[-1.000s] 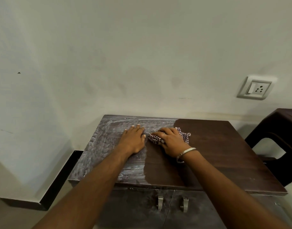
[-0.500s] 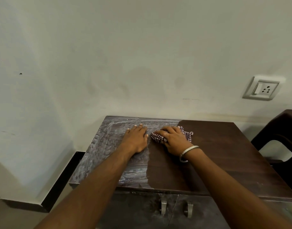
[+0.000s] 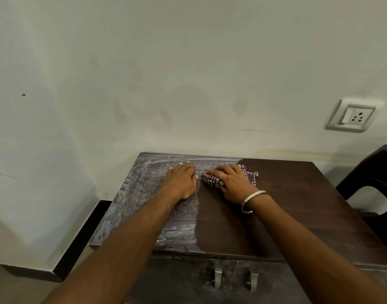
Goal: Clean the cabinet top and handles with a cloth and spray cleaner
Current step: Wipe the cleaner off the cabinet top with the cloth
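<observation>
Cabinet top (image 3: 286, 207) was dark and wiped right of the cloth (image 3: 210, 178), dusty left of it. Right hand (image 3: 234, 183) kept its grip pressed over the cloth, barely shifted since a second before; left hand (image 3: 181, 183) lay flat, released. Handles (image 3: 217, 279) looked untouched.

pale wall (image 3: 188, 73), white socket (image 3: 352, 117), dark chair (image 3: 376, 172)

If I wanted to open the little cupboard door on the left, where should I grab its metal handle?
Probably hook your fingers behind the left silver metal handle from the front and below. It sticks out from the dusty grey cabinet door as a small bent tab near the door's top inner edge, beside the right silver metal handle, so its lower lip looks easiest to catch.
</observation>
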A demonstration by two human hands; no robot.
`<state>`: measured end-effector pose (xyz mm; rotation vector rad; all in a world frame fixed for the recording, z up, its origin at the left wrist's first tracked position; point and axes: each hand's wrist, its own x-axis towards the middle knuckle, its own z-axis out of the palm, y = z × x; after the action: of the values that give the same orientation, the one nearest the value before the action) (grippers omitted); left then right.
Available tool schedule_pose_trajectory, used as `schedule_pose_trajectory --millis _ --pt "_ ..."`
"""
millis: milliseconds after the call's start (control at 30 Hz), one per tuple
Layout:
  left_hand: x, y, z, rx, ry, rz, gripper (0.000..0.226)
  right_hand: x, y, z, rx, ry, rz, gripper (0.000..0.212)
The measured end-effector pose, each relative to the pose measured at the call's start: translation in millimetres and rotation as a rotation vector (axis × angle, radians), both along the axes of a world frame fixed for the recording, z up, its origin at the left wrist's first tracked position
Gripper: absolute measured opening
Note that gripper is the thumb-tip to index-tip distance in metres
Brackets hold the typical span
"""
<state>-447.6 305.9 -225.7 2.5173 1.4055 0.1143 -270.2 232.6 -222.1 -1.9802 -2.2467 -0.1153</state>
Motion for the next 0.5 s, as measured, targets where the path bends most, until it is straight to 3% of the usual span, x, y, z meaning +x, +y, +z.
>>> schedule_pose_trajectory --millis 500 --pt "3.8 8.7 0.4 0.020 0.029 -0.014 0.054 6.2 10.7 -5.1 0.018 -0.009 0.026 0.048"
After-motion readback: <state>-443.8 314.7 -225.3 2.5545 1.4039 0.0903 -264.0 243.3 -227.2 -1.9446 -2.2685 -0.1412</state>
